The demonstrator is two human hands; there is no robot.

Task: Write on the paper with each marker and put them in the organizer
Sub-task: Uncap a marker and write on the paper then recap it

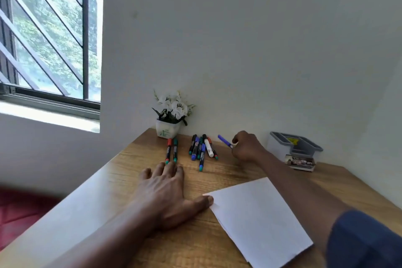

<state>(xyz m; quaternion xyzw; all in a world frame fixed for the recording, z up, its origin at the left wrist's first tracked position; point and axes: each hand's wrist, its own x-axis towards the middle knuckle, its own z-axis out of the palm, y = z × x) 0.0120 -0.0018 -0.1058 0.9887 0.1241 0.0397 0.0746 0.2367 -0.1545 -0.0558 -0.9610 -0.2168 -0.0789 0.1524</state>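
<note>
A white sheet of paper (260,220) lies on the wooden desk (121,172) at the front right. My left hand (165,189) rests flat on the desk with straight fingers, its thumb touching the paper's left corner. Farther back, my right hand (245,147) grips a blue marker (224,141) lifted off the desk, pointing up-left. Two markers (171,150) lie side by side near the plant, and a pile of several markers (202,150) lies beside them. The grey organizer (295,144) stands at the back right against the wall.
A small pot of white flowers (170,115) stands at the desk's back corner. A small printed box (301,162) leans against the organizer's front. A barred window (50,35) is at the left, and the white wall runs directly behind the desk.
</note>
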